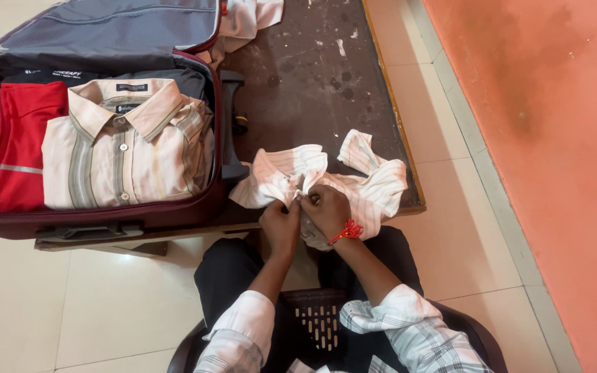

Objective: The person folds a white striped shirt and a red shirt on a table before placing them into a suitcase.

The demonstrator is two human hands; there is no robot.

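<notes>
Shirt: white striped shirt (374, 183), crumpled, lying crosswise on the desk (312, 76).
Grip: left hand (281, 222) and right hand (326, 211) pinch its front edge closed.

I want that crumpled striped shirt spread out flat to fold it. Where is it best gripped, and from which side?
Probably by the collar, coming from the far right. It stands up clear of the crumpled white striped shirt and the table, so fingers can pinch it. The near edge is bunched under the left hand and right hand, so that side is crowded.
</notes>
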